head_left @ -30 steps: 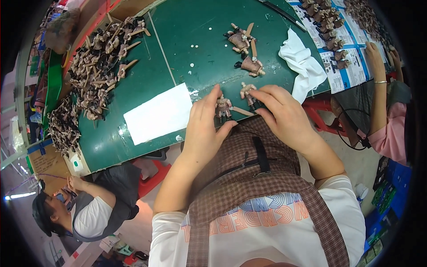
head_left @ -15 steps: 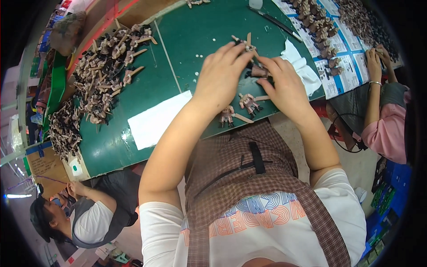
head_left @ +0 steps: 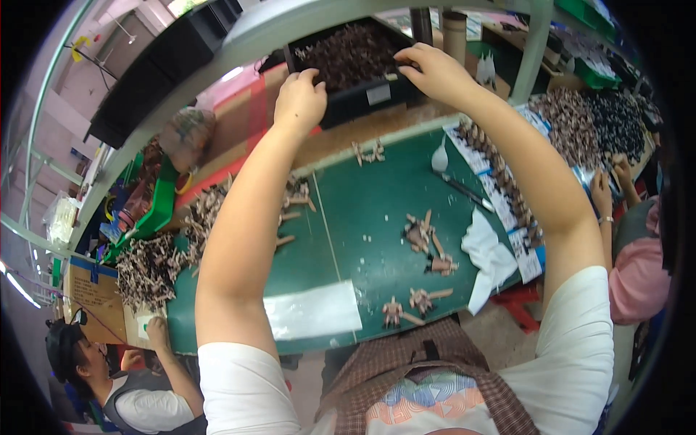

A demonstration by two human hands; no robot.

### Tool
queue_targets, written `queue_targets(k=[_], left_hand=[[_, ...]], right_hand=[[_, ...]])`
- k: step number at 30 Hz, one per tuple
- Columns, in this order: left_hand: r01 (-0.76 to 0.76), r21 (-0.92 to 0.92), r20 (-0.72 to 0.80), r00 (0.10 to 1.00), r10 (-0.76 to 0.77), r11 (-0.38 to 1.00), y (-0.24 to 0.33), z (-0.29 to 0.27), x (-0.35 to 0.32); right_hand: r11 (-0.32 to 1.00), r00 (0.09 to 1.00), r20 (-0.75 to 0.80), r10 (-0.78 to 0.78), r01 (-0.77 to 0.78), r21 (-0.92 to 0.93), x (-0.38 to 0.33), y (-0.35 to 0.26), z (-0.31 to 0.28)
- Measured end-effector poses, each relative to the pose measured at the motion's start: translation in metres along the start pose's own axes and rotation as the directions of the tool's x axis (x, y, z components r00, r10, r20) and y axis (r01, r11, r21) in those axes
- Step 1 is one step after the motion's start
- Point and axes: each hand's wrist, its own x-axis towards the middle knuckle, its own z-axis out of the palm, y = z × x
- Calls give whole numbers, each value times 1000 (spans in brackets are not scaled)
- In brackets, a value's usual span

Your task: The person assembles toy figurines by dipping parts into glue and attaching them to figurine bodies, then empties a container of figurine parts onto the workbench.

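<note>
A black plastic bin (head_left: 355,105) full of small dark-brown parts (head_left: 351,54) sits at the far side, beyond the green table. My left hand (head_left: 301,99) has its fingers curled at the bin's left front corner. At the right rim, my right hand (head_left: 438,72) closes its fingers on the edge. Both arms are stretched out over the table. Below them lie several small toy figures with tan flat pieces: a figure (head_left: 392,312) and another figure (head_left: 420,299) by the near edge, with a brown figure part (head_left: 441,265) and a figure (head_left: 417,232) farther off.
A heap of figures (head_left: 206,217) covers the table's left side. A white sheet (head_left: 315,312), a white cloth (head_left: 487,250), a black tool (head_left: 464,190) and a squeeze bulb (head_left: 440,155) lie on the green table (head_left: 362,196). Co-workers sit left and right. A metal frame bar (head_left: 290,29) crosses above.
Both hands have left the figures on the table and reached forward to the black bin. The brown figure part lies released on the table. The view has tilted up.
</note>
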Motion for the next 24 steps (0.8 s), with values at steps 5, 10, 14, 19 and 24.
queue_targets(k=[5,10,14,19,24], left_hand=[[415,426,156,841,-517,804,-18,42,56],[714,-372,431,699,-571,593,-102,65,67],[720,-579,500,684,-530,383,-111,67,63],[620,-607,441,783,-439,497,-81,39,18],[47,106,133,989,-61,993,-37,40,69]], right_hand=[[814,860,225,459,-305,-495,82,79,64],[731,778,243,579,-364,-577,102,104,100],[790,807,351,475,-216,-574,107,112,82],[831,883,351,311,-74,-551,57,68,52],[872,462,743,484,-187,-453,114,48,70]])
